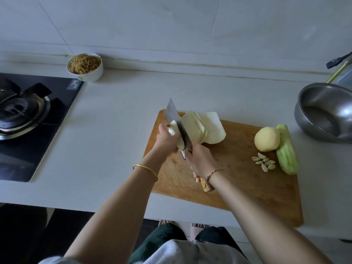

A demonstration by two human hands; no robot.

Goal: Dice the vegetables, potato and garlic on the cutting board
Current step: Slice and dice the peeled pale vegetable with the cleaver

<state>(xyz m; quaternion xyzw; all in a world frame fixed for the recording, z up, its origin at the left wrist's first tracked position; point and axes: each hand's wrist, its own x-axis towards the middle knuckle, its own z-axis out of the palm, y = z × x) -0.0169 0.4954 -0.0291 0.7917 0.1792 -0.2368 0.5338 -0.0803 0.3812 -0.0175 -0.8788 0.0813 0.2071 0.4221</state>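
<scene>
Beside stove [28,119]: white bowl [91,75] holds brown shreds [84,63] | steel bowl [304,119] near cutting board [247,187]

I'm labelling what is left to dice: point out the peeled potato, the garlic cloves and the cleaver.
peeled potato [266,139], head view, middle of its rounded pale surface.
garlic cloves [265,160], head view, one clove mid-cluster.
cleaver [173,116], head view, flat of the blade's far half.
</scene>
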